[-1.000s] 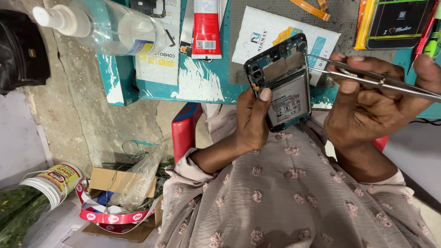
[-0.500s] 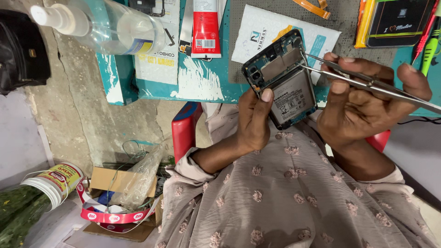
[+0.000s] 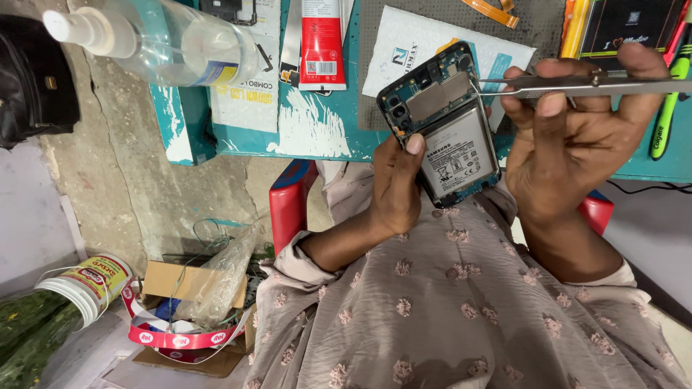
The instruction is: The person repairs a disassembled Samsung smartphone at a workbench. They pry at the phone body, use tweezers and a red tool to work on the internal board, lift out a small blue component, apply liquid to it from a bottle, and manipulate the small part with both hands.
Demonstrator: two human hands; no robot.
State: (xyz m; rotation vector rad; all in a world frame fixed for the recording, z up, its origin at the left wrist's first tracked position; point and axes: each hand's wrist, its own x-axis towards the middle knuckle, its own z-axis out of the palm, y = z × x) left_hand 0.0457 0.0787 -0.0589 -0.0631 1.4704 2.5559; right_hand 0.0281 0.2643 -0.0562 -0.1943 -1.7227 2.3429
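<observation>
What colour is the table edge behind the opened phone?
Teal, with worn white patches; the head view shows it.

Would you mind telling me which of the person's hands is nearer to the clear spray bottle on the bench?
Left. The left hand holds the opened phone, right of the spray bottle; the right hand, gripping the tweezers, is farther right.

Bright, even daylight, soft shadows only. Mild glare on clear spray bottle (image 3: 166, 39) and metal tweezers (image 3: 577, 85). Opened phone (image 3: 441, 122) sharp. Wide-angle stretch at edges. Floor clutter lower left slightly soft.
</observation>
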